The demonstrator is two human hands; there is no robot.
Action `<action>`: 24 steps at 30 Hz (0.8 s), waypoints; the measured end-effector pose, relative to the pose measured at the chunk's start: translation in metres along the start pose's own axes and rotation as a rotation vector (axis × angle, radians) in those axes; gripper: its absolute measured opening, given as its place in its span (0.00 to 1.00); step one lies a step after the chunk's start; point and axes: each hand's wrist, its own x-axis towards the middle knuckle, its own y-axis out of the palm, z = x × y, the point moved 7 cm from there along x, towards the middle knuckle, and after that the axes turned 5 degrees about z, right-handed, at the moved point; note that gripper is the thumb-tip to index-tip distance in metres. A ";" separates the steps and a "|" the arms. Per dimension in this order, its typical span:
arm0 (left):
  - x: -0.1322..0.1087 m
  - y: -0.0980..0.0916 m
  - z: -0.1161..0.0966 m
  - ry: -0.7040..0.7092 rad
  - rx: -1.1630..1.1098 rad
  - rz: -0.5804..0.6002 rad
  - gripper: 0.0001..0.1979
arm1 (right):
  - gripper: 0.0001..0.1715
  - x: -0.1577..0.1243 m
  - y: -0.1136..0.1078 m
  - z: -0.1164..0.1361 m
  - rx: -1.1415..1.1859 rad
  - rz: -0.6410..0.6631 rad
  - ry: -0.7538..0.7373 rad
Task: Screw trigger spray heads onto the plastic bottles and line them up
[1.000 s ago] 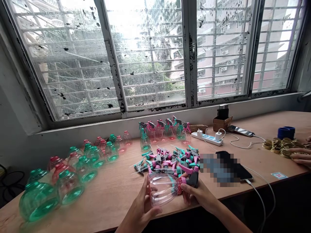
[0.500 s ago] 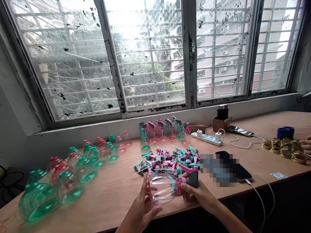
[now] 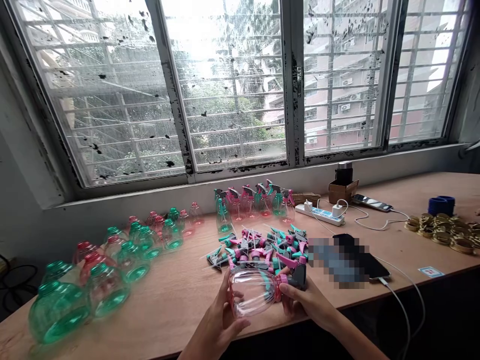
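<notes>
Withdrawn since the earlier frames: a co-worker's hand, formerly at the gold caps [image 3: 442, 230] at the desk's [image 3: 180, 300] right end. Left grip [image 3: 221, 320] clasps the base of the bottle [image 3: 251, 292], position unchanged. Right grip [image 3: 305, 300] clasps the trigger head [image 3: 294, 275] at the bottle's neck. Bottle lies on its side over the desk's near edge, just before the trigger pile [image 3: 262, 245].

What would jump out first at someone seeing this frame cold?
Front and centre, the left hand and right hand hold a clear pink bottle sideways over the table edge, the right at its sprayer head. Behind it lies a heap of pink and teal trigger heads; green and red bottles crowd the table's left.
</notes>
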 end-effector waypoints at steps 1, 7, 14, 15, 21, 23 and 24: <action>0.000 0.000 0.002 0.002 -0.013 0.006 0.48 | 0.25 0.000 0.000 0.000 0.001 0.000 0.000; 0.000 0.000 0.007 -0.020 -0.051 0.032 0.48 | 0.25 0.000 0.000 -0.002 0.011 0.006 0.002; 0.000 -0.001 0.003 0.018 -0.011 0.007 0.45 | 0.28 0.000 0.000 -0.001 0.007 -0.018 0.018; 0.000 0.000 0.003 0.013 -0.007 0.008 0.45 | 0.28 0.000 0.000 -0.001 0.006 -0.017 0.017; -0.001 0.001 0.002 0.006 0.023 0.017 0.44 | 0.26 0.000 0.001 0.000 0.011 0.003 0.007; -0.001 0.001 0.001 0.007 0.035 0.023 0.48 | 0.27 0.000 0.001 0.000 0.012 -0.003 0.010; 0.000 0.001 0.001 0.005 0.034 0.022 0.50 | 0.28 0.000 0.002 0.001 0.008 -0.006 0.013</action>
